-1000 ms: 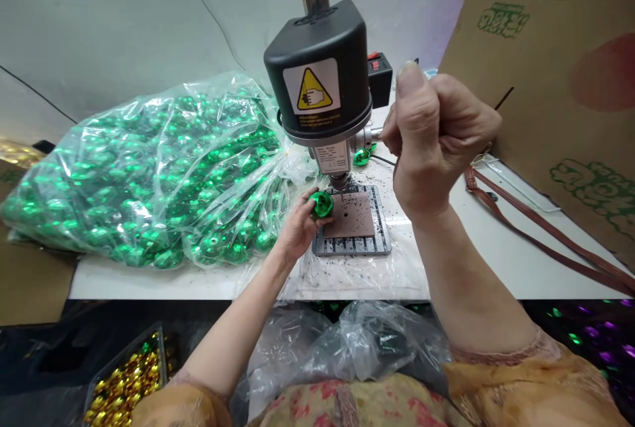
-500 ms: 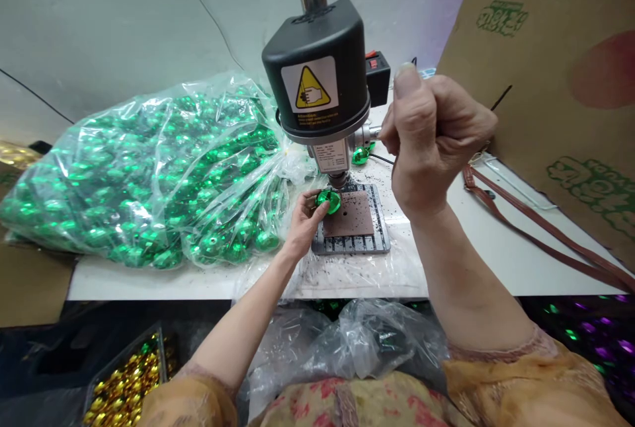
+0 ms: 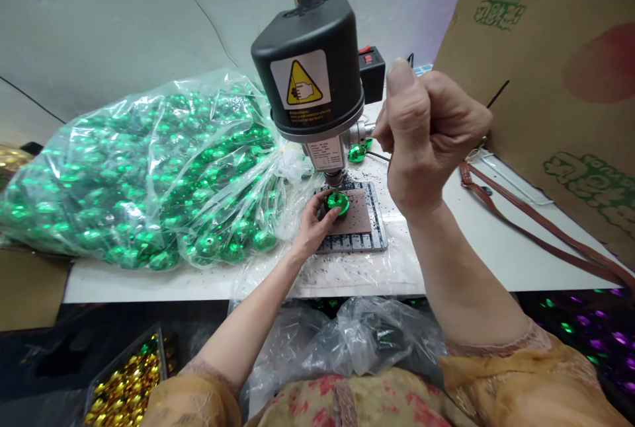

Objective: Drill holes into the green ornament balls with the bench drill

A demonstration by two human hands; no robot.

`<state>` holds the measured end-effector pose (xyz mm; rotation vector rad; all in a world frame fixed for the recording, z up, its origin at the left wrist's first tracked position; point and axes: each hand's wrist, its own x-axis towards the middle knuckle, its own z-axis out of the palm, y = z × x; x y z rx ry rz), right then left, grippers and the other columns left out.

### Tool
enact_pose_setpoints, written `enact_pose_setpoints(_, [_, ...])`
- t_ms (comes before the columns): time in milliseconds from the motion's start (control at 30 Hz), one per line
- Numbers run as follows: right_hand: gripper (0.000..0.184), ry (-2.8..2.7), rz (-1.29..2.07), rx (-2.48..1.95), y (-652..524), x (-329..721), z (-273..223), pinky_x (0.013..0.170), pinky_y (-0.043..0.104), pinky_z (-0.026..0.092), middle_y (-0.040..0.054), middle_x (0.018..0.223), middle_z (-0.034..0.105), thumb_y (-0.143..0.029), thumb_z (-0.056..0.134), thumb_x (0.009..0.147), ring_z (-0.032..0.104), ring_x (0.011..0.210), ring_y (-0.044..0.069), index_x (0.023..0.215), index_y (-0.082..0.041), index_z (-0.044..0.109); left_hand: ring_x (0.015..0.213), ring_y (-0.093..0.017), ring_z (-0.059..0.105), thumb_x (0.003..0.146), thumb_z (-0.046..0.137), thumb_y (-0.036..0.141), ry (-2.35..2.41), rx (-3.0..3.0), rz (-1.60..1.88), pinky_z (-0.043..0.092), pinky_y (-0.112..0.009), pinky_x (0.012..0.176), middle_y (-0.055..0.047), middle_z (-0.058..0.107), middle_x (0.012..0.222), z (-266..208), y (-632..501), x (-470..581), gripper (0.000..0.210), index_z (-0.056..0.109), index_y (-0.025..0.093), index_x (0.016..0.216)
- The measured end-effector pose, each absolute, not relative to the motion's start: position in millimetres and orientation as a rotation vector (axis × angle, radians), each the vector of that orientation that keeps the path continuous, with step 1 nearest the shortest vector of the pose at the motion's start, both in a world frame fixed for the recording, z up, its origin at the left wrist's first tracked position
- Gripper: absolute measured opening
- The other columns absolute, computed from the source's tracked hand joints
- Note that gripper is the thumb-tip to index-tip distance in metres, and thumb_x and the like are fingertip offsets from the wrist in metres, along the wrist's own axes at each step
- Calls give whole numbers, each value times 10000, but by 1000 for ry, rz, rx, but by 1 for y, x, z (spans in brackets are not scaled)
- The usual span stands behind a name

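Observation:
My left hand (image 3: 316,219) pinches a shiny green faceted ball (image 3: 338,203) between thumb and fingers. The ball rests over a brown board (image 3: 358,221) on the slotted grey base (image 3: 378,235) of a small bench drill press (image 3: 310,70). Just above the ball is the drill's chuck (image 3: 334,178); a drill bit cannot be made out. Raised at the right of the machine, my right hand (image 3: 431,136) is closed in a fist around the feed handle (image 3: 370,129), mostly hidden by the fingers.
A clear bag of green balls (image 3: 133,176) lies left. Behind the drill are a switch box (image 3: 372,73) and more green balls (image 3: 358,151). A carton (image 3: 550,83) and brown strap (image 3: 536,225) are right. Gold balls (image 3: 124,381) fill a container below; dark shavings litter the base.
My left hand has moved the green ball slightly right, under the chuck. My right hand keeps its grip on the handle. The whole view has shifted a little.

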<state>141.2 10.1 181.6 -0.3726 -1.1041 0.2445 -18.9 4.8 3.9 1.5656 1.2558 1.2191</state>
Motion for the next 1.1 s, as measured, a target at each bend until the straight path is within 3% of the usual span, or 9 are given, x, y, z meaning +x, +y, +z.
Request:
enact_pose_setpoints(233, [509,-1134,184,-517,11,142,181,485,237,336,-62,474,354,-456,537,931,336,440,25,524,-191,384,1160,-261,597,800,763,410,1305,1674,1158,451,-425,1048,-99,636,1215,4,2,-14,539,592,232,1279])
enact_pose_setpoints(400, [479,-1130,168,-408,12,142,173,438,265,307,-61,440,360,-371,565,929,335,418,45,511,-199,405,1155,-270,599,790,774,405,1314,1664,1178,458,-423,1031,-102,638,1217,6,-1,-12,532,604,232,1264])
enact_pose_setpoints(633, [496,-1062,126,-292,17,136,157,441,278,197,-68,448,287,-305,557,923,295,394,39,503,-184,322,1207,-276,571,810,753,396,1326,1700,1159,429,-431,1058,-106,631,1249,8,-2,-11,531,583,225,1283])
enact_pose_setpoints(867, [533,-1097,48,-217,22,139,143,410,263,194,-73,425,298,-234,560,897,323,378,39,477,-171,237,1183,-276,572,823,742,384,1304,1715,1170,443,-419,1029,-108,635,1230,10,-3,-10,497,588,222,1266])
enact_pose_setpoints(1100, [523,-1093,20,-215,19,140,139,395,254,223,-64,419,303,-167,575,879,354,371,42,469,-175,250,1166,-267,574,826,738,425,1296,1719,1191,443,-406,1020,-100,633,1217,10,-3,-10,508,588,229,1270])
